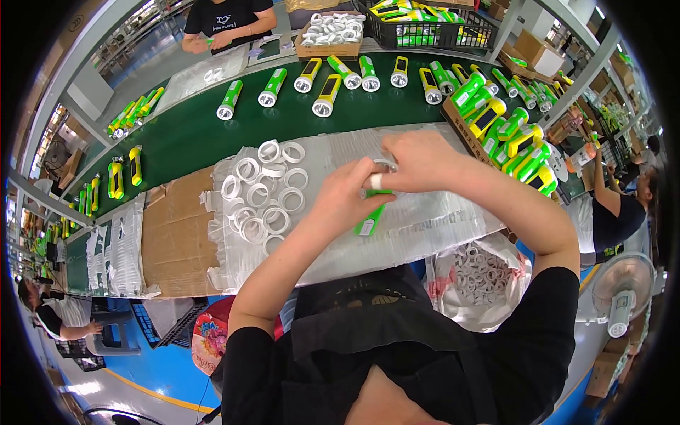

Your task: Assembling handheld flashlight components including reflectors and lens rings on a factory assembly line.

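Observation:
My left hand (347,190) is closed round a green flashlight (367,225), whose label end points down toward me. Over the far, lamp end of the same flashlight, my right hand (419,161) is closed with curled fingers. These cover most of the lamp end, so I cannot tell whether a ring sits on it. A white band (376,182) shows at the right fingertips; whether it is a ring or finger tape is unclear. Left of my hands, loose white rings (291,199) lie spread and partly stacked on the plastic-covered work board (333,255).
Green and yellow flashlights (327,96) stand along the green belt (283,126) beyond the board. To the right is a carton (464,132) piled with flashlights. A white sack (489,280) of rings sits below the board's right edge. Across the belt, a person (230,25) works.

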The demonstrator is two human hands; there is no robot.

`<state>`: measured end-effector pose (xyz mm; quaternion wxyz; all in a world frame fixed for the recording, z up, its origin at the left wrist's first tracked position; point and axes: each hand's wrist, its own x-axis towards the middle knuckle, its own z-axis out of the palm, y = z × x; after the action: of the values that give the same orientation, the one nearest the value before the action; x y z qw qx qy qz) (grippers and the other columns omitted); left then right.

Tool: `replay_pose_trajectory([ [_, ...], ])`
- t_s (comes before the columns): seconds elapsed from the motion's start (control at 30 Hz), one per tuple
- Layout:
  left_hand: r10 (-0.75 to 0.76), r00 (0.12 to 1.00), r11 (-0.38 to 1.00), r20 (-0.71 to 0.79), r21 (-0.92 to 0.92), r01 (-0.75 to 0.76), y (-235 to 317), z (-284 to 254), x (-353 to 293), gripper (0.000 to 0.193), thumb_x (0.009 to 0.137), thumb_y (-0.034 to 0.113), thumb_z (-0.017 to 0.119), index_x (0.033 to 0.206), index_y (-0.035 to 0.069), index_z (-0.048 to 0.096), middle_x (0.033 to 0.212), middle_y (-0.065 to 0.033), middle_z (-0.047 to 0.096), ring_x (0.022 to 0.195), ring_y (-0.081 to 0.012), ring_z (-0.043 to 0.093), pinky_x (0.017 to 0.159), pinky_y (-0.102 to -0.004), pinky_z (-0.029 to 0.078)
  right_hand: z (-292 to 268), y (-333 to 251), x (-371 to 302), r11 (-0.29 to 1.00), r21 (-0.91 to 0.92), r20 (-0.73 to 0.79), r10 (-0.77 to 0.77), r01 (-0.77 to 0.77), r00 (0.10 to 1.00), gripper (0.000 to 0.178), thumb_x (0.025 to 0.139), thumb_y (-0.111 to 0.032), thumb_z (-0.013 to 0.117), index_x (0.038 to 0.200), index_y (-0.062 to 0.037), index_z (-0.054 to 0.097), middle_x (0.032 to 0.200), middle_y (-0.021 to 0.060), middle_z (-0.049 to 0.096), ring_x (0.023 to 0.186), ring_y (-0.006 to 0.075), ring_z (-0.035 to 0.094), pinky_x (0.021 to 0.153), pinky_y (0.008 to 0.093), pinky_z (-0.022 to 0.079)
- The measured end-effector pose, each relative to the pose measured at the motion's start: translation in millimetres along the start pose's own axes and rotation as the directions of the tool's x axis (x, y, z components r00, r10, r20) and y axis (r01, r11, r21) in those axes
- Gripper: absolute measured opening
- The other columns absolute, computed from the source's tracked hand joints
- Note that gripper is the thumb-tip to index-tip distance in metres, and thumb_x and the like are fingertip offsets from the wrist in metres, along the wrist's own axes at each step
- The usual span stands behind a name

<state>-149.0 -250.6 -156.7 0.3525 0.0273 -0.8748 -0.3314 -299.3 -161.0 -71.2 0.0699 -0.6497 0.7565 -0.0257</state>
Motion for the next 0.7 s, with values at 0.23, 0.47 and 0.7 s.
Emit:
replay_pose_trajectory([
  [0.23, -0.028, 1.0, 1.0, -0.001, -0.011, 0.028, 0, 1, -2, 0.04, 0.067, 0.017, 0.086, 0.094, 0.008, 0.056, 0.09, -0.0071, 0.066, 0.081, -0.0249, 0.065, 0.069, -0.0336, 0.051, -9, 2, -1, 0.959, 0.162, 0.12, -0.251, 0.231, 0.96, 0.056, 0.075, -0.052, 0.07, 0.09, 0.0012, 0.061, 0.099, 0.0162, 0.065, 0.091, 0.0318, 0.064, 0.073, 0.0414, 0.05],
  [0.47, -0.05, 0.997, 0.999, -0.061, -0.016, 0.049, -3, 0, -3, 0.041, 0.066, 0.017, 0.086, 0.093, 0.007, 0.057, 0.087, -0.0068, 0.065, 0.078, -0.0234, 0.065, 0.066, -0.0346, 0.05, 14, 19, 3, 0.927, 0.19, -0.196, -0.286, 0.322, 0.938, 0.059, 0.069, -0.058, 0.071, 0.08, -0.0009, 0.061, 0.077, 0.0154, 0.063, 0.073, 0.0321, 0.063, 0.062, 0.0418, 0.047],
  [0.7, -0.105, 0.994, 0.994, -0.023, -0.02, 0.105, -7, -9, -13, 0.043, 0.068, 0.019, 0.086, 0.096, 0.007, 0.056, 0.091, -0.0079, 0.066, 0.08, -0.0253, 0.066, 0.069, -0.0349, 0.052, 21, 3, 0, 0.938, 0.347, -0.044, -0.001, 0.016, 0.999, 0.069, 0.071, -0.053, 0.077, 0.109, 0.0021, 0.058, 0.097, 0.0174, 0.064, 0.089, 0.0277, 0.065, 0.074, 0.0388, 0.051],
])
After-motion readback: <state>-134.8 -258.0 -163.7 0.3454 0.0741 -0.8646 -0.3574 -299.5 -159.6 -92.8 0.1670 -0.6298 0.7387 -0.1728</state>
